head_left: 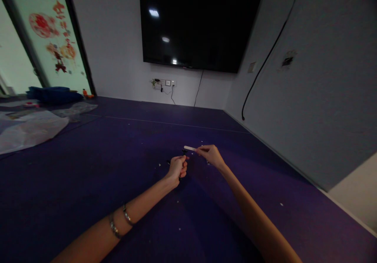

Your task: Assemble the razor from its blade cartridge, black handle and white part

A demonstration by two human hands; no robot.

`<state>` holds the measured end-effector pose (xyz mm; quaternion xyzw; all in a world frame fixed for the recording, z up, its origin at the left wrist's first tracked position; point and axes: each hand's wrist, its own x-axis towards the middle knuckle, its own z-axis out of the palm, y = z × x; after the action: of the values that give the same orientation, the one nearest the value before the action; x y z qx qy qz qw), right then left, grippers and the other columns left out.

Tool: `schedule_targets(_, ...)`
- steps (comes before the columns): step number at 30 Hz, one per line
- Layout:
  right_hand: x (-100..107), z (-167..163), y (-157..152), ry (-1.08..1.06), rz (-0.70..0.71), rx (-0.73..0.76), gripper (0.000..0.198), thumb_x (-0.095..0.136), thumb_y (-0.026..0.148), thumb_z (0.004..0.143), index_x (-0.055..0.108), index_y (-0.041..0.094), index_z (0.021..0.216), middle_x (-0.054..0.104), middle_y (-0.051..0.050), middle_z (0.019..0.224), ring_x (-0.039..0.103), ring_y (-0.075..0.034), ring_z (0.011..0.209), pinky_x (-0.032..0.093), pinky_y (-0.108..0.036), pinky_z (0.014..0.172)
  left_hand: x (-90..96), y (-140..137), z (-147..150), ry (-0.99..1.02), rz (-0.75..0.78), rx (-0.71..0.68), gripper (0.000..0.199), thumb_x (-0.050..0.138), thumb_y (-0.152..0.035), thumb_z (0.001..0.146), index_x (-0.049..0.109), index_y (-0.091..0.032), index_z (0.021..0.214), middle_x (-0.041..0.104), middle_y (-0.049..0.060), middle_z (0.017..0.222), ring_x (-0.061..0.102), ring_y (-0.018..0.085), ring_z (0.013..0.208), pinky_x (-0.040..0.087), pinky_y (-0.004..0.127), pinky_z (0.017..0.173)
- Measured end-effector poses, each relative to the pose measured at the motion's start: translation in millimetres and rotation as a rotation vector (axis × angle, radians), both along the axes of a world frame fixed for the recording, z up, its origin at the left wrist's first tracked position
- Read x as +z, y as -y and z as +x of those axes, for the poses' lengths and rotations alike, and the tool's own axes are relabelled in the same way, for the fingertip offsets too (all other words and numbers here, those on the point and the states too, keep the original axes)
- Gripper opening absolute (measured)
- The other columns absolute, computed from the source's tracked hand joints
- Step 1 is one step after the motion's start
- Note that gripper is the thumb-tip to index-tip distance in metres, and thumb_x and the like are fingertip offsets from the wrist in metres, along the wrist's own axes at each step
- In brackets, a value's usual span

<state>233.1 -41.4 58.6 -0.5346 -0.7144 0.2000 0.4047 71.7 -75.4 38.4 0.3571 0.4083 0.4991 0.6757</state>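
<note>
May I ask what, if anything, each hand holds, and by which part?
Right hand: a pale stick, by its right end. Left hand: a dark object, part unclear.

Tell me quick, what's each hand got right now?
Left hand: closed around a black thing, too small to tell what.
Right hand: closed, pinching a white stick.

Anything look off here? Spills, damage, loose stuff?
White scraps litter the purple surface around the left hand and right hand, like debris. On the right wall, a black cable hangs, end apparently loose, and a rough dark patch looks like damage.
</note>
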Motion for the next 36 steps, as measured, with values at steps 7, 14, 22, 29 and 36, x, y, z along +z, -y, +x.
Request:
schedule_targets(7,1,-3,1,0.023,0.019,-0.024,0.030,0.056,0.042,0.072,0.072,0.017,0.074,0.066,-0.003,0.063,0.058,-0.014,0.059,0.036,-0.021,0.051,-4.8,-1,1,-0.023,0.011,-0.010,0.013,0.044,-0.024,0.082,0.050,-0.013,0.078,0.036,-0.008,0.046,0.021,0.001,0.028,0.010,0.018,0.031)
schedule_targets(14,3,-5,2,0.038,0.044,-0.006,0.028,0.057,0.042,0.072,0.073,0.019,0.073,0.067,-0.001,0.063,0.058,-0.014,0.059,0.036,-0.021,0.051,-5.3,-2,1,-0.035,0.039,-0.013,0.012,0.045,-0.023,0.081,0.050,-0.013,0.077,0.035,-0.008,0.046,0.021,0.001,0.028,0.010,0.017,0.031)
schedule_targets(22,2,3,1,-0.021,0.023,0.060,0.035,0.056,0.046,0.073,0.072,0.015,0.077,0.067,-0.003,0.063,0.056,-0.013,0.056,0.036,-0.021,0.049,-3.4,0,0,-0.005,0.084,-0.018,0.015,0.050,-0.028,0.079,0.050,-0.013,0.075,0.036,-0.008,0.046,0.021,0.001,0.028,0.010,0.017,0.031)
schedule_targets(29,1,6,1,-0.050,0.039,0.020,0.031,0.059,0.042,0.071,0.072,0.015,0.075,0.067,-0.003,0.064,0.057,-0.013,0.057,0.038,-0.021,0.052,-3.8,-1,1,0.013,0.088,-0.005,0.015,0.050,-0.027,0.079,0.050,-0.013,0.073,0.037,-0.008,0.045,0.022,0.001,0.027,0.010,0.017,0.030)
schedule_targets(36,-2,11,0,-0.060,0.044,0.001,0.033,0.059,0.044,0.071,0.073,0.014,0.073,0.065,-0.003,0.060,0.054,-0.012,0.052,0.035,-0.022,0.049,-1.4,0,0,0.029,0.084,-0.006,0.013,0.047,-0.023,0.081,0.050,-0.013,0.074,0.036,-0.008,0.044,0.022,0.002,0.027,0.011,0.017,0.030)
